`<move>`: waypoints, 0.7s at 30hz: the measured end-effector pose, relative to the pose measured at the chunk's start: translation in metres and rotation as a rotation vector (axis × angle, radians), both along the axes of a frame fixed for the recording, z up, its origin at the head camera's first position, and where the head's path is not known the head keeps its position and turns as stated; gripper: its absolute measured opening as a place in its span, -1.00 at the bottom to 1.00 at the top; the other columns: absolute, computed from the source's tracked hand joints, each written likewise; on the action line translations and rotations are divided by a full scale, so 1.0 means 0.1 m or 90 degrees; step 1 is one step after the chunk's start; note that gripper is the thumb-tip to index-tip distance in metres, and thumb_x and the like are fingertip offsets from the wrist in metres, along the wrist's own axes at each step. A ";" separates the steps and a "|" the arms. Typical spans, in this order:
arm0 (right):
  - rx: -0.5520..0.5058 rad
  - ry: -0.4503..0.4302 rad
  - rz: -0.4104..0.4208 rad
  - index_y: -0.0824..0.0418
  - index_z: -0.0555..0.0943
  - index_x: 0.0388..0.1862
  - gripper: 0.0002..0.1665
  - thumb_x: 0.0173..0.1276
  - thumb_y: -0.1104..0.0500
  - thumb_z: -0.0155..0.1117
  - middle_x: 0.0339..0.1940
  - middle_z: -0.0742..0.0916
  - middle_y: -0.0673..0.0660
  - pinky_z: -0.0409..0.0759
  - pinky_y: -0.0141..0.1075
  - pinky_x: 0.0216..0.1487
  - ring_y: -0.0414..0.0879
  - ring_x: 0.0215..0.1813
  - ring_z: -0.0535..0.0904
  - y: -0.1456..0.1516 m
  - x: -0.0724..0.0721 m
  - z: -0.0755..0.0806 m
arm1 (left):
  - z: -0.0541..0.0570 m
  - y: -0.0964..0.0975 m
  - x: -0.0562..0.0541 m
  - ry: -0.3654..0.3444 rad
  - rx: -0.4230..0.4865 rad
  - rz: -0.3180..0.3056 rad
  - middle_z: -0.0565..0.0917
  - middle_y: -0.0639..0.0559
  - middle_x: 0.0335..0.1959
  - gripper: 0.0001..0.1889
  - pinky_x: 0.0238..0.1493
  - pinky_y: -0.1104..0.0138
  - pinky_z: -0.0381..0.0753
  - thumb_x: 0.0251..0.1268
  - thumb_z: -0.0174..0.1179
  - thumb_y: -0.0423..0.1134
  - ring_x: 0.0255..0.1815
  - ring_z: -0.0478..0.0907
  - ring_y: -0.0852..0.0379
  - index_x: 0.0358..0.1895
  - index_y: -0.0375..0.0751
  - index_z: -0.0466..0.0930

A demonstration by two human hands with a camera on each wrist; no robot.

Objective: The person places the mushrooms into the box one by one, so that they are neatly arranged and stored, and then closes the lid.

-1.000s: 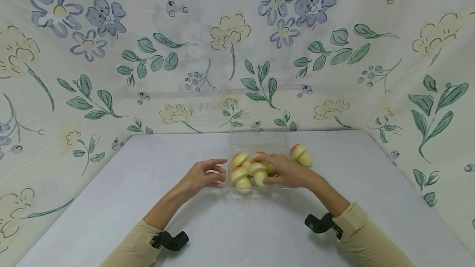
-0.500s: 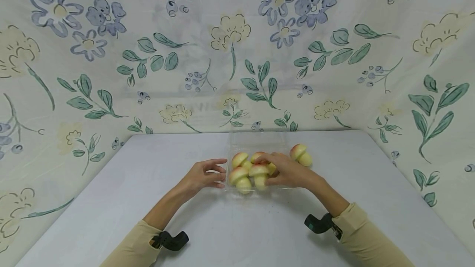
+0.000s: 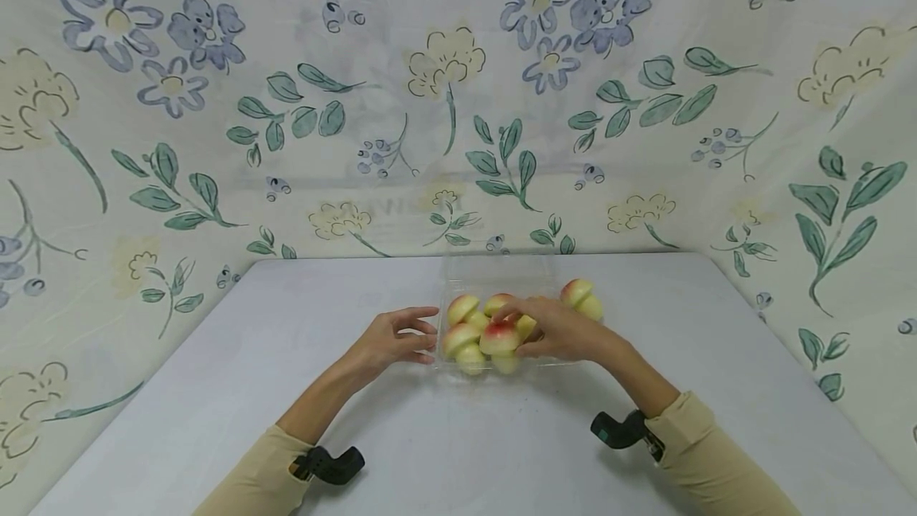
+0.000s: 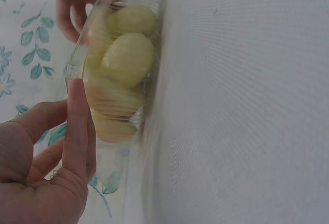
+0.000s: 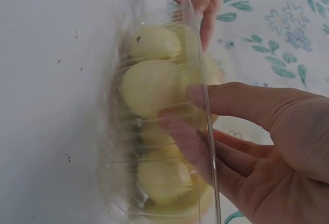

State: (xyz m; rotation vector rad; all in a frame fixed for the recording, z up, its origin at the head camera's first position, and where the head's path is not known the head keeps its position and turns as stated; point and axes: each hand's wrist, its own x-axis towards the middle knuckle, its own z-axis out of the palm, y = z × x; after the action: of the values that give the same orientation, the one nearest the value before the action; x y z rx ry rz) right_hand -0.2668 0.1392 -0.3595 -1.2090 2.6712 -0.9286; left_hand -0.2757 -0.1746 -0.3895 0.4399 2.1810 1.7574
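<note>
A clear plastic box [image 3: 458, 285] on the table holds several mushroom-shaped pieces, pale yellow with red-blushed caps. At the front, one mushroom-shaped piece [image 3: 499, 336] turns its red cap towards the head camera. My right hand [image 3: 555, 329] reaches into the box, index finger at the top of this cap and thumb at its right side. In the right wrist view, my thumb and fingers show through the clear wall beside the yellow pieces [image 5: 149, 88]. My left hand [image 3: 390, 338] rests at the box's left side, fingers loosely extended along its wall [image 4: 77, 64].
Another mushroom-shaped piece [image 3: 580, 298] lies on the white table [image 3: 322, 285], to the right of the box and behind my right hand. A flower-patterned cloth [image 3: 444, 102] hangs behind the table. Each sleeve carries a black wrist device [image 3: 618, 430].
The front piece has turned under my right hand: its stem pointed forward before, and its red cap top now shows. My right hand has shifted slightly; the left hand has stayed still.
</note>
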 end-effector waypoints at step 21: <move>-0.004 -0.061 -0.013 0.29 0.42 0.31 -0.38 0.29 0.28 0.37 0.21 0.59 0.31 0.73 -0.35 0.01 0.18 0.18 0.55 0.11 -0.01 0.10 | 0.00 0.01 0.00 -0.001 -0.006 0.000 0.54 -0.20 0.01 -0.37 -0.10 0.22 0.80 0.32 0.22 -0.39 -0.16 0.67 0.17 0.44 -0.35 0.26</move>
State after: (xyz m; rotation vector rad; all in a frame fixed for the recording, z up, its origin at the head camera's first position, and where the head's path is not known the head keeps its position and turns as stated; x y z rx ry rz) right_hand -0.2681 0.1501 -0.3496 -1.1100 2.6132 -0.9732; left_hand -0.2757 -0.1733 -0.3894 0.4356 2.1868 1.7472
